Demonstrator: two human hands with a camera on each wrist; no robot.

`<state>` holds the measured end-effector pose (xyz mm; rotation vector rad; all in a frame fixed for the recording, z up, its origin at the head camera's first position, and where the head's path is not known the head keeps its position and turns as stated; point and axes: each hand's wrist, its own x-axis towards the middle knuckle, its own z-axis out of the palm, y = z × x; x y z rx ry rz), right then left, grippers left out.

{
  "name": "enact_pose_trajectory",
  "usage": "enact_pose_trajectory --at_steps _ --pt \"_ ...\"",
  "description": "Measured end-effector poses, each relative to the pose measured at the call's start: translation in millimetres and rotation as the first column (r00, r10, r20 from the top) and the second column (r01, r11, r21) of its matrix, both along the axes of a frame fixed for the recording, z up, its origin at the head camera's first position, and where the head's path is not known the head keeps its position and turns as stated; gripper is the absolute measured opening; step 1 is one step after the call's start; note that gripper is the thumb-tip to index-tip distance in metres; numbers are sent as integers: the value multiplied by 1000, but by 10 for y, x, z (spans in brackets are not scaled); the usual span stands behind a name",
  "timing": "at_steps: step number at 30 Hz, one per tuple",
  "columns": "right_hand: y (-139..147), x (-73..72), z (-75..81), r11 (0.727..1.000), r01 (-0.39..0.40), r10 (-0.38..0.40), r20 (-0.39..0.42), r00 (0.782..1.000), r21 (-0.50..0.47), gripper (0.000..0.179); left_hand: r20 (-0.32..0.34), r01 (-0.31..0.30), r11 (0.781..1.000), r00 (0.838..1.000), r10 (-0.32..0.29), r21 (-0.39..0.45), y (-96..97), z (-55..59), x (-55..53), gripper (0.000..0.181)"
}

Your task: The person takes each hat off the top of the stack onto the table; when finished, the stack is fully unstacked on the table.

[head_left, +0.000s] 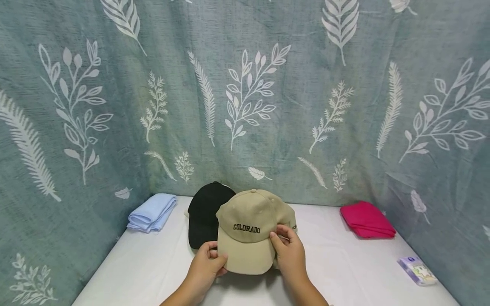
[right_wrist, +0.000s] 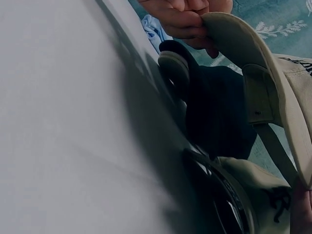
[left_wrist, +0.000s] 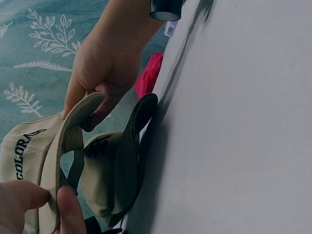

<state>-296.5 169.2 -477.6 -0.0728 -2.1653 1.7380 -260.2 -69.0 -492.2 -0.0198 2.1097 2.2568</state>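
Note:
A beige baseball cap point(head_left: 245, 208) with dark COLORADO lettering is held up, brim toward me, over the white table. My left hand point(head_left: 203, 265) pinches the left edge of its brim between thumb and fingers. On the opposite side my right hand point(head_left: 291, 253) grips the cap where brim meets crown. Behind it to the left stands a black cap point(head_left: 203, 221). Another beige cap point(head_left: 286, 212) is mostly hidden behind the held one. In the right wrist view, the underside of the held brim point(right_wrist: 239, 41) and the back strap point(right_wrist: 275, 151) show.
A folded light-blue cloth point(head_left: 151, 212) lies at the back left of the white table point(head_left: 329, 276). A folded red cloth point(head_left: 367, 219) sits at the back right, with a small tissue pack point(head_left: 417, 270) nearer the right edge. Leaf-patterned curtains point(head_left: 268, 161) enclose the table.

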Motion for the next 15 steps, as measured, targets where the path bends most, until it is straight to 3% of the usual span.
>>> enact_pose_trajectory --at_steps 15 --pt "270 39 72 999 43 -43 -21 999 8 31 -8 37 999 999 -37 -9 279 42 -20 58"
